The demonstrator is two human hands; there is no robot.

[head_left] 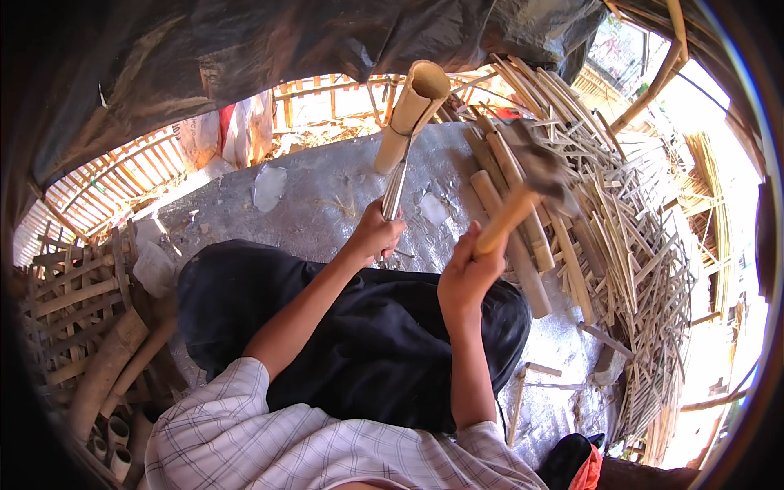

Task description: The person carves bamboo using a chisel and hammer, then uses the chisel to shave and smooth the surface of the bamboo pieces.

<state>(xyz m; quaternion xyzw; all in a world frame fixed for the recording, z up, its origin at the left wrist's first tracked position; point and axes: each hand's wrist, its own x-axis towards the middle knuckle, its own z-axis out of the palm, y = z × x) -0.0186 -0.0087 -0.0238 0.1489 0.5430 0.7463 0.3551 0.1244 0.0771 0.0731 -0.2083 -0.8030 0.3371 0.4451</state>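
Left hand [379, 235] clenches a metal tool [394, 194], right hand [469, 276] a hammer [510, 217] — bamboo tube [402, 121], twelve o'clock, is still one piece!

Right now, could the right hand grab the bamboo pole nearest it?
Probably not without letting go: the right hand grips a wooden-handled tool, though the bamboo pole itself looks uncovered.

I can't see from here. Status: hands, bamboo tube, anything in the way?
Left hand gripping metal blade; right hand holding hammer. Bamboo tube at blade's upper end. Bamboo poles to the right, not blocking the tube.
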